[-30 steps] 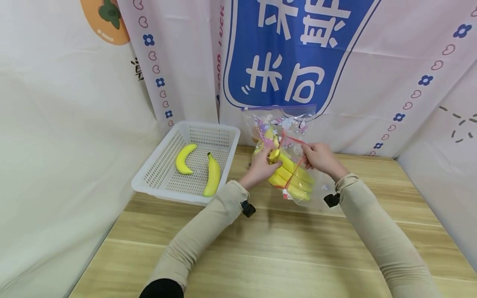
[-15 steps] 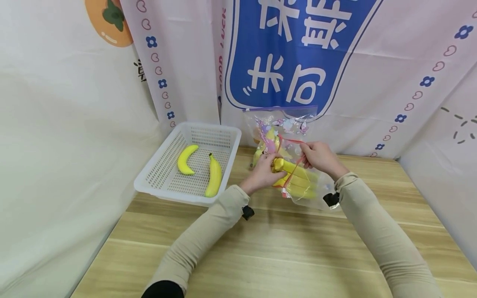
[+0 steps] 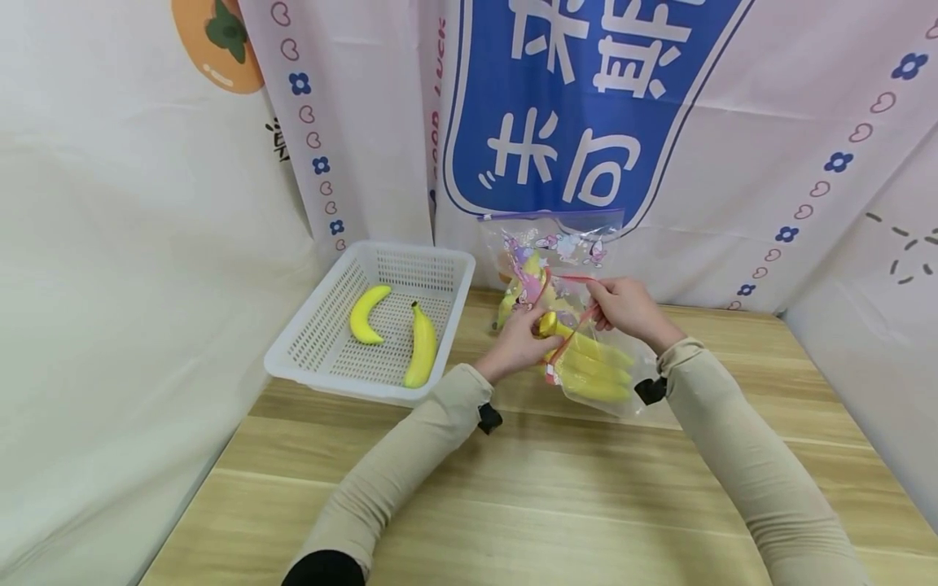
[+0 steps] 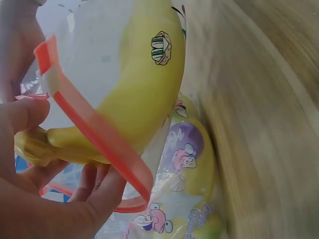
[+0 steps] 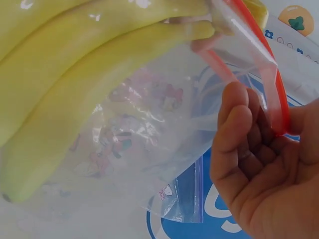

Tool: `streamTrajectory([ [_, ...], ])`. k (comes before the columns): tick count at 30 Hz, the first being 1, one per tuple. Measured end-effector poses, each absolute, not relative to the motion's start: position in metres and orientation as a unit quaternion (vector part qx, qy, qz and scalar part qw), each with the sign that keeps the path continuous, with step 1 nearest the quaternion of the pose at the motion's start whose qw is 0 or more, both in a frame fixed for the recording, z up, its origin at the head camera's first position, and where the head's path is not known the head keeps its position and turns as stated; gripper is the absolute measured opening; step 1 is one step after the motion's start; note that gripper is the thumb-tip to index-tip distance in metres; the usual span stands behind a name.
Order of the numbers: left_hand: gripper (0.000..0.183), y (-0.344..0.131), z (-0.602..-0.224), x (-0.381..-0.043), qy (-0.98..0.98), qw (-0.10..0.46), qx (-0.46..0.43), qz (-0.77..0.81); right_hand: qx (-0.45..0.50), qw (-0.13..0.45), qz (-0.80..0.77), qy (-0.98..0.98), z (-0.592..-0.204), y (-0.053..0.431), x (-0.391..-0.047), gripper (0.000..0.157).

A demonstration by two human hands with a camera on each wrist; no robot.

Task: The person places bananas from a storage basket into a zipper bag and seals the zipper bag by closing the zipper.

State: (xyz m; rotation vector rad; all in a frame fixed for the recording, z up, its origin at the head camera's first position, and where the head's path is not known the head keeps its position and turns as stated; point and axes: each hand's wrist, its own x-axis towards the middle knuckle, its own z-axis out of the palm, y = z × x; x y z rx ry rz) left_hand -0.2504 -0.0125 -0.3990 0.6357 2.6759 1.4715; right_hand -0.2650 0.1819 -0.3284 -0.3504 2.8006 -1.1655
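Observation:
A bunch of yellow bananas lies mostly inside a clear zip bag with a red zip edge. My left hand grips the bunch at its golden stem, which still sticks out of the bag's mouth. In the left wrist view the thumb lies over the stem and the fingers curl beneath it. My right hand pinches the far side of the red zip edge, holding the mouth apart. Through the clear plastic, the bananas show side by side in the right wrist view.
A white perforated basket on the left holds two loose bananas, one curved and one straighter. Behind my hands, a second clear bag with a purple zip and yellow fruit leans on the curtain.
The bunch has slid right and slightly down, deeper into the red-edged bag. My left hand has followed downward with the stem, and the near zip edge has shifted left. My right hand has barely moved.

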Motion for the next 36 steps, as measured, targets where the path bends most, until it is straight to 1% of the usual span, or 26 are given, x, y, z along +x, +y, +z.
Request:
streamTrajectory([
  [2, 0.040, -0.012, -0.400, -0.252, 0.852, 0.025, 0.207, 0.480, -0.121, 0.042, -0.378, 0.917, -0.328, 0.182, -0.266, 0.046],
  [6, 0.057, -0.009, -0.400, -0.250, 0.855, 0.053, 0.184, 0.482, -0.128, 0.036, -0.374, 0.918, -0.327, 0.182, -0.266, 0.047],
  [7, 0.058, -0.009, -0.400, -0.250, 0.857, 0.056, 0.179, 0.480, -0.127, 0.036, -0.375, 0.918, -0.327, 0.182, -0.266, 0.047],
  [10, 0.053, -0.006, -0.401, -0.250, 0.863, 0.060, 0.172, 0.472, -0.124, 0.042, -0.376, 0.918, -0.326, 0.183, -0.266, 0.048],
  [15, 0.056, -0.004, -0.397, -0.249, 0.861, 0.080, 0.179, 0.469, -0.128, 0.042, -0.382, 0.914, -0.326, 0.183, -0.267, 0.049],
  [17, 0.056, -0.004, -0.396, -0.248, 0.857, 0.097, 0.182, 0.473, -0.130, 0.039, -0.386, 0.912, -0.326, 0.183, -0.267, 0.049],
  [22, 0.041, -0.005, -0.395, -0.248, 0.845, 0.125, 0.189, 0.483, -0.129, 0.035, -0.394, 0.909, -0.325, 0.182, -0.265, 0.047],
  [25, 0.032, -0.005, -0.395, -0.247, 0.835, 0.123, 0.206, 0.495, -0.129, 0.035, -0.396, 0.909, -0.325, 0.182, -0.265, 0.046],
  [31, 0.037, -0.006, -0.396, -0.246, 0.821, 0.126, 0.208, 0.516, -0.124, 0.034, -0.400, 0.907, -0.324, 0.183, -0.264, 0.046],
  [36, 0.030, -0.013, -0.389, -0.250, 0.814, 0.144, 0.197, 0.527, -0.118, 0.036, -0.414, 0.902, -0.324, 0.187, -0.263, 0.046],
])
